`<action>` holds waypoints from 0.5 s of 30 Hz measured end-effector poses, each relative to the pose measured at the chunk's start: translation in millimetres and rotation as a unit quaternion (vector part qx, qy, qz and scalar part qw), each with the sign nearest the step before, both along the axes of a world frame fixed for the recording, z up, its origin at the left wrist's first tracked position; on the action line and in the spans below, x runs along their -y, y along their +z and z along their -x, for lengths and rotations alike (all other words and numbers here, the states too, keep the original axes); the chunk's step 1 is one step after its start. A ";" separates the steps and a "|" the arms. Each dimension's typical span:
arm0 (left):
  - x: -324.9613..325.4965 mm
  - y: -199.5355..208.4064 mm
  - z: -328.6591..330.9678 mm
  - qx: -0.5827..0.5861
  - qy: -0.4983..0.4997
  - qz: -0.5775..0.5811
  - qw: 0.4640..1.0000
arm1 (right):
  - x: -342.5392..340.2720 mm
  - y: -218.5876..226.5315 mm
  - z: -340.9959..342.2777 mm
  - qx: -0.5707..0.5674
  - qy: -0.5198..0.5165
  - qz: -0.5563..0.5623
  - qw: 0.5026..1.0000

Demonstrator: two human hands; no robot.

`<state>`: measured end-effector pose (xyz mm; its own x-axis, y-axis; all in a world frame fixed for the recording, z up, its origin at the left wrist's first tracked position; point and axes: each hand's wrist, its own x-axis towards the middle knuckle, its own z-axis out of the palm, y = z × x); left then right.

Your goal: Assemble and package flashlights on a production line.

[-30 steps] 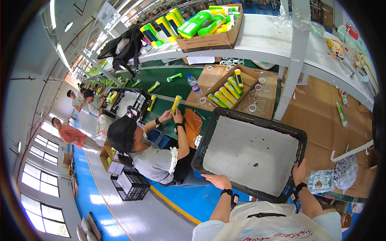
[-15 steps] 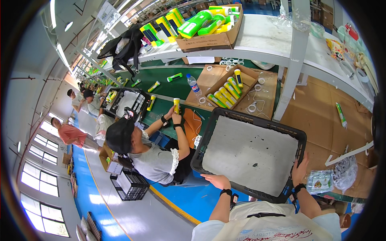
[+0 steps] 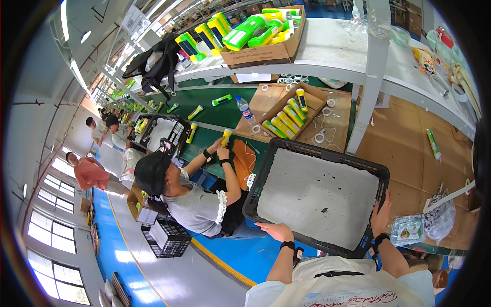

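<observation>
A shallow black plastic crate [image 3: 381,190] sits tilted in front of me, its bottom lined with a grey sheet bearing small dark specks. My left hand [image 3: 276,231] holds its near side, fingers stretched along the outer wall by the left corner. At the right end, my right hand [image 3: 380,215] grips the rim, thumb inside and fingers outside. Beyond the crate's far edge is a cardboard box [image 3: 318,111] with several yellow-green flashlights [image 3: 286,123].
A co-worker [image 3: 192,197] sits close on the left, holding a flashlight [image 3: 226,137]. A white shelf post [image 3: 364,107] rises behind the crate. Cardboard [image 3: 409,163] covers the right bench, where plastic packets [image 3: 407,229] lie. A water bottle [image 3: 245,108] stands beyond the co-worker's hands.
The co-worker's flashlight has tilted slightly. At the right, the white strip by the plastic bag has shifted a little. My hands keep the same hold on the crate.
</observation>
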<state>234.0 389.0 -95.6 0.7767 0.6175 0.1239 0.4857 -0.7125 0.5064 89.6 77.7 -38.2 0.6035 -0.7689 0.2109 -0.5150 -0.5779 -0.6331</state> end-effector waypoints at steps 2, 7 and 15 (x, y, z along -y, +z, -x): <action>-3.7 -8.6 0.4 0.015 -0.011 -0.028 0.999 | -2.0 2.6 -0.8 0.020 0.000 0.007 1.000; 1.2 -2.1 1.0 0.005 -0.005 0.000 1.000 | 1.2 -0.1 1.9 0.006 0.004 -0.015 1.000; 2.6 19.4 1.2 -0.051 -0.002 0.035 0.998 | -3.3 10.0 0.1 0.018 -0.007 0.022 1.000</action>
